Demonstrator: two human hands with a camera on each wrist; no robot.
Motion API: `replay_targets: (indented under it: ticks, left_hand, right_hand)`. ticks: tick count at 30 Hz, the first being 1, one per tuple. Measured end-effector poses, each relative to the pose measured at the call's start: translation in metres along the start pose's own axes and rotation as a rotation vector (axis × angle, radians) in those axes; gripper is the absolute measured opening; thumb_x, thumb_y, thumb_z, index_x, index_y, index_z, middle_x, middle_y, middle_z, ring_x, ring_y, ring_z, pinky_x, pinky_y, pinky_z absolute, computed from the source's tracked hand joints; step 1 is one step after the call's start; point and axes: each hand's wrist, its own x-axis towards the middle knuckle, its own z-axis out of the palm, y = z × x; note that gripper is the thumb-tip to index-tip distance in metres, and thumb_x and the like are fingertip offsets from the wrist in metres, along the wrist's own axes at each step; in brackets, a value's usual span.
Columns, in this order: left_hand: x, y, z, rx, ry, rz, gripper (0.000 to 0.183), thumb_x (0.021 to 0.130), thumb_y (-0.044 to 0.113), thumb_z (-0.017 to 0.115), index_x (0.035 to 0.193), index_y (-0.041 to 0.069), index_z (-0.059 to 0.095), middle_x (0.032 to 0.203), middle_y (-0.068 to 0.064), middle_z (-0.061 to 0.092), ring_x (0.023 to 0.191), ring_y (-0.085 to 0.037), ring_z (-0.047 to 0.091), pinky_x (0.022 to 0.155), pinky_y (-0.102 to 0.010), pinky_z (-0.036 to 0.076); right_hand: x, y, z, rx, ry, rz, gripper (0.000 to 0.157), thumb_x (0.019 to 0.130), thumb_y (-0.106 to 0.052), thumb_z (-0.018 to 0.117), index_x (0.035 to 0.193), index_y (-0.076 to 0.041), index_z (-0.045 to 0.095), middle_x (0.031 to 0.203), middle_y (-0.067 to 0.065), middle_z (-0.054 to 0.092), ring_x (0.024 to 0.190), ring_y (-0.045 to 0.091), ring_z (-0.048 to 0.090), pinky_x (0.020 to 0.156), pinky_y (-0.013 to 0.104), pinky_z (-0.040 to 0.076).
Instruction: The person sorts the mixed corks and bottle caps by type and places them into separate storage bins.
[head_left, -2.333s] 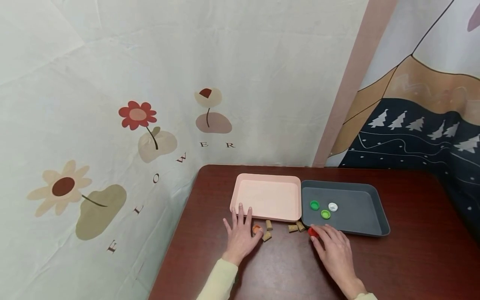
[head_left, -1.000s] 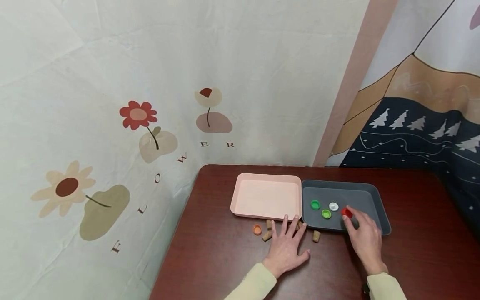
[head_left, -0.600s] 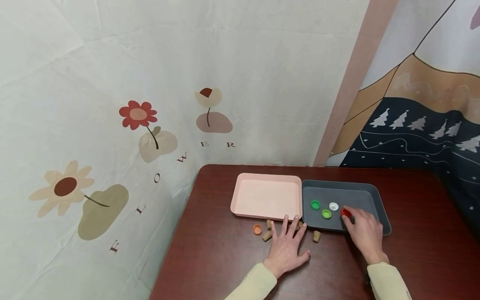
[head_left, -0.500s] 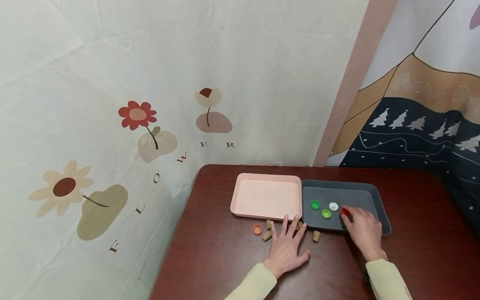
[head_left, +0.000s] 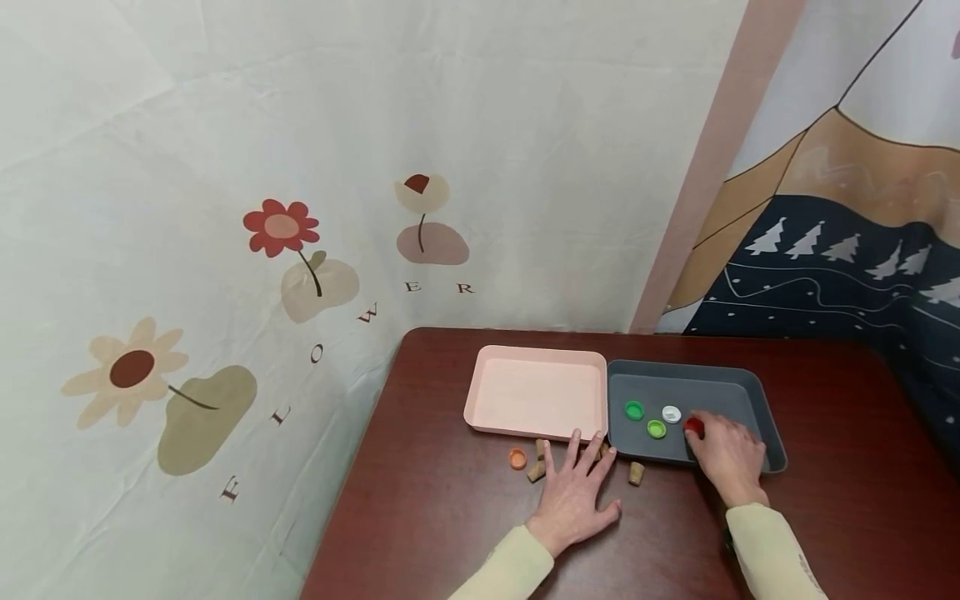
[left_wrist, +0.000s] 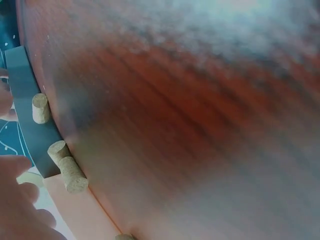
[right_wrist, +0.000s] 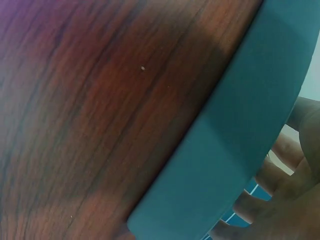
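My right hand (head_left: 726, 457) reaches over the front rim of the dark grey tray (head_left: 750, 400) and pinches a red bottle cap (head_left: 693, 427) between thumb and fingertips, low over the tray floor. Left of it lie a green cap (head_left: 634, 410), a lime-green cap (head_left: 656, 429) and a white cap (head_left: 671, 414). My left hand (head_left: 573, 500) is spread, fingers straight, over the table by several corks (head_left: 536, 472), partly covering some. In the right wrist view the tray wall (right_wrist: 225, 130) hides the red cap and the fingertips of the right hand (right_wrist: 280, 187).
A pink tray (head_left: 536, 392) stands directly left of the grey one. In front of it an orange cap (head_left: 517, 458) lies on the brown table (head_left: 420, 500). One cork (head_left: 636, 473) stands before the grey tray. Printed cloth (head_left: 525, 167) hangs behind the table.
My right hand has carried the red cap from the table into the grey tray, where it tilted and now looks flatter. My left hand has moved right, from the orange cap to the corks.
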Motion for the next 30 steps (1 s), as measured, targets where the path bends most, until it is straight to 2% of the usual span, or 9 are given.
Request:
replay_targets:
  ticks: [5, 11, 19, 25, 30]
  left_hand:
    - [-0.005, -0.008, -0.006, -0.028, 0.043, 0.020, 0.073, 0.094, 0.062, 0.059, 0.158, 0.031, 0.045, 0.170, 0.004, 0.028, 0.156, -0.030, 0.024, 0.111, -0.071, 0.030]
    - [-0.017, -0.033, -0.013, -0.117, 0.118, 0.019, 0.073, 0.093, 0.051, 0.064, 0.158, 0.024, 0.045, 0.169, -0.002, 0.030, 0.155, -0.032, 0.026, 0.115, -0.066, 0.030]
    - [-0.038, -0.077, -0.021, -0.236, 0.262, -0.021, 0.069, 0.090, 0.038, 0.069, 0.154, 0.018, 0.051, 0.166, -0.009, 0.035, 0.152, -0.035, 0.033, 0.113, -0.067, 0.031]
    - [-0.052, -0.105, -0.022, -0.244, 0.358, -0.056, 0.063, 0.088, 0.032, 0.071, 0.147, 0.014, 0.058, 0.157, -0.010, 0.048, 0.144, -0.035, 0.045, 0.109, -0.065, 0.039]
    - [-0.060, -0.118, -0.022, -0.223, 0.380, -0.073, 0.058, 0.090, 0.031, 0.070, 0.144, 0.012, 0.061, 0.146, -0.009, 0.058, 0.135, -0.032, 0.054, 0.106, -0.060, 0.045]
  right_hand:
    - [0.002, 0.002, 0.002, -0.003, -0.042, 0.018, 0.044, 0.091, -0.016, 0.076, 0.129, 0.003, 0.064, 0.121, 0.035, 0.063, 0.105, 0.056, 0.056, 0.083, 0.075, 0.039]
    - [0.001, 0.004, 0.003, 0.004, -0.042, 0.018, 0.045, 0.091, -0.018, 0.075, 0.130, 0.003, 0.063, 0.121, 0.035, 0.062, 0.106, 0.056, 0.055, 0.084, 0.076, 0.038]
    - [-0.009, 0.005, -0.003, 0.049, 0.052, -0.029, 0.047, 0.094, -0.025, 0.072, 0.131, 0.003, 0.063, 0.130, 0.036, 0.057, 0.118, 0.059, 0.047, 0.089, 0.079, 0.033]
    - [-0.017, 0.008, -0.009, 0.079, 0.155, -0.088, 0.045, 0.096, -0.022, 0.071, 0.133, 0.002, 0.062, 0.134, 0.033, 0.056, 0.125, 0.056, 0.044, 0.095, 0.078, 0.030]
    - [-0.023, 0.014, -0.015, 0.064, 0.197, -0.104, 0.044, 0.097, -0.024, 0.069, 0.134, 0.000, 0.063, 0.137, 0.030, 0.056, 0.128, 0.055, 0.044, 0.099, 0.077, 0.030]
